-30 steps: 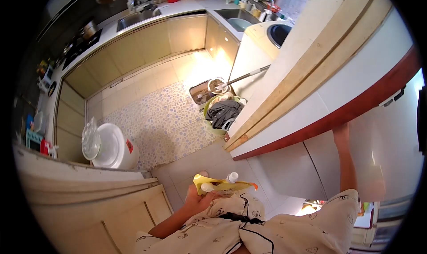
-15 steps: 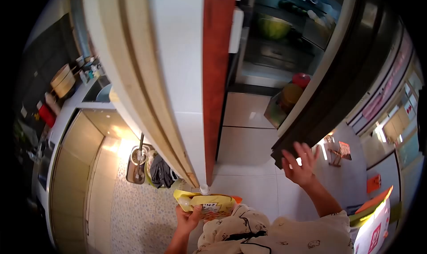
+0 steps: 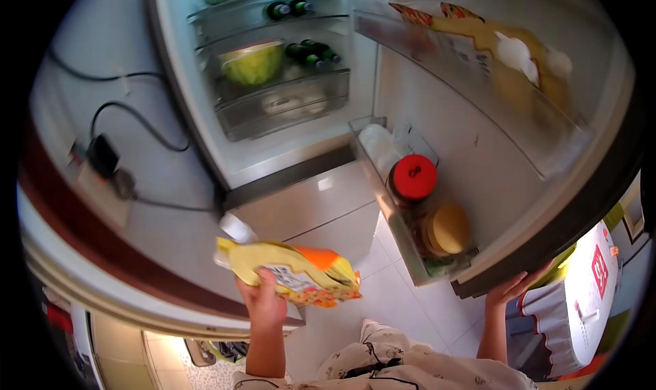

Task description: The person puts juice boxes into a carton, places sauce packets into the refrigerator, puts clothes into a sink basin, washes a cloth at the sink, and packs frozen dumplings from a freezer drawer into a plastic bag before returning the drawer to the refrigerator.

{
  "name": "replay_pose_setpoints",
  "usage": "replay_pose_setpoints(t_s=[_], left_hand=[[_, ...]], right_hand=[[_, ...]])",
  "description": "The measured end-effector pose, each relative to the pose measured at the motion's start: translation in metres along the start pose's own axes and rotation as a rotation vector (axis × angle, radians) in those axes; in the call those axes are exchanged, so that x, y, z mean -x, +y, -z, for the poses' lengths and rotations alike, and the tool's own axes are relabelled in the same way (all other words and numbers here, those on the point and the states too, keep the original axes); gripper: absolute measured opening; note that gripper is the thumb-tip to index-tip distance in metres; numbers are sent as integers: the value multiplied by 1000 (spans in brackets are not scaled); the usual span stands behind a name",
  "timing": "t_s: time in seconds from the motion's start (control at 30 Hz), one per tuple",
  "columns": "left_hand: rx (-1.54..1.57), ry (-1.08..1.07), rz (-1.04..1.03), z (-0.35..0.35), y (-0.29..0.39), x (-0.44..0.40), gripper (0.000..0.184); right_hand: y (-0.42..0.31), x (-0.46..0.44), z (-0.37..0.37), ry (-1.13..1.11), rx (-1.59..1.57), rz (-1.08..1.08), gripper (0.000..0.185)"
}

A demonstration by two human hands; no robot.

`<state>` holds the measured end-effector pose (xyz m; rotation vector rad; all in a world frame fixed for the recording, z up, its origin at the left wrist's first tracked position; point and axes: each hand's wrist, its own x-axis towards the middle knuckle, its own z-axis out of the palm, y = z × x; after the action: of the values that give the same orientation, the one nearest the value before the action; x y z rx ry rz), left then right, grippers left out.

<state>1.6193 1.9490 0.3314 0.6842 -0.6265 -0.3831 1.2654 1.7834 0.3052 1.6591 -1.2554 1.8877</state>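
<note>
A yellow and orange pouch with a white cap is held by my left hand, its fingers wrapped around the lower left part. At the right, my right hand rests against the bottom edge of the open fridge door; its fingers are stretched out, partly hidden behind the edge. The fridge interior stands open ahead, with a wrapped yellow-green melon and green bottles on its shelves. Similar yellow pouches lie in the upper door shelf. The lower one holds a red-lidded jar and a yellow-lidded jar.
On the left wall hang black cables and a plug. A dark red edge curves along the left. A white cloth-covered surface stands at the right, beyond the door. Kitchen cabinets show at the lower left.
The view has turned right from the kitchen to the fridge. My right hand, raised in the air half a second ago, is now at the door's edge. The pouch stays in my left hand.
</note>
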Motion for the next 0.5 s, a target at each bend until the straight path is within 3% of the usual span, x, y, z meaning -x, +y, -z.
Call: replay_pose_setpoints(t_s=[0.3, 0.4, 0.5], left_hand=[[375, -171, -78, -134, -87, -171, 49], [406, -294, 82, -174, -136, -214, 49], [526, -384, 425, -207, -186, -218, 42]], right_hand=[[105, -32, -31, 60, -185, -333, 53], [110, -45, -44, 54, -208, -442, 49], [130, -51, -56, 56, -224, -479, 46]])
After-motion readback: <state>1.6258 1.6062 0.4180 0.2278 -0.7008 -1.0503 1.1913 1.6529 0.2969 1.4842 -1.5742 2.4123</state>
